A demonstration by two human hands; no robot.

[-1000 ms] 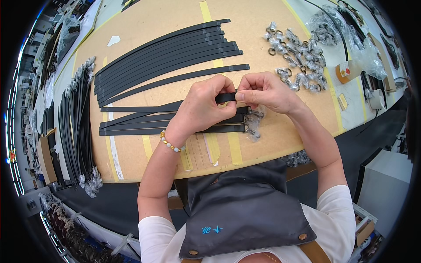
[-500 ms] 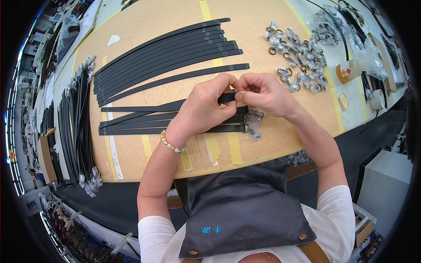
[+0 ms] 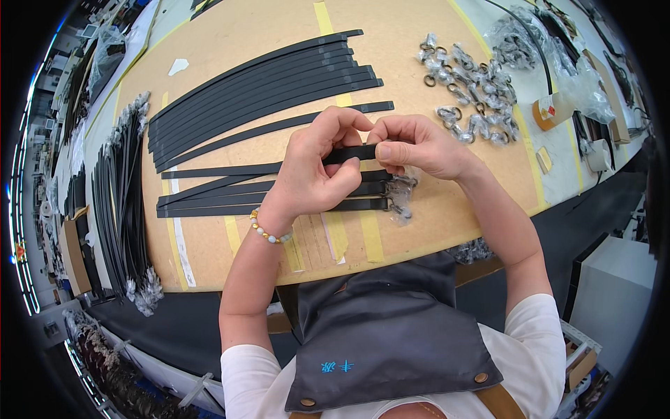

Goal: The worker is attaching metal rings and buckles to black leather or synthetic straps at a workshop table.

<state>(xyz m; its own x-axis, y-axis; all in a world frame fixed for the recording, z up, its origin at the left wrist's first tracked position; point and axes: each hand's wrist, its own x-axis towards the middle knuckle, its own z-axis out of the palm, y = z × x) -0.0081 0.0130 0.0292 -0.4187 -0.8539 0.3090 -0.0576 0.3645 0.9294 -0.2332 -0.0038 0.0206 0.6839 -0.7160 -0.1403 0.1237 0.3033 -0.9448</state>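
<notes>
A long black strap [image 3: 230, 170] runs from the left side of the board up into my two hands. My right hand [image 3: 417, 150] pinches its right end between thumb and curled fingers. Around the same strap, just left of that pinch, my left hand [image 3: 310, 164] is loosely curled, its thumb and index fingertips apart. What the other left fingers grip is partly hidden. Below my hands lie several black straps [image 3: 359, 204], their right ends fitted with metal hardware in clear plastic wrap [image 3: 399, 195]. The strap's end inside my right fingers cannot be seen.
Farther back lies a row of black straps [image 3: 258, 94], with one separate strap [image 3: 293, 126] nearer. Wrapped metal clasps and rings [image 3: 474, 91] are scattered at right, near an amber bottle [image 3: 551, 110]. A bundle of black straps [image 3: 120, 202] hangs over the left edge.
My left thumb and index finger have parted from the strap's end and shifted slightly left, showing more of the strap. My right hand keeps its pinch.
</notes>
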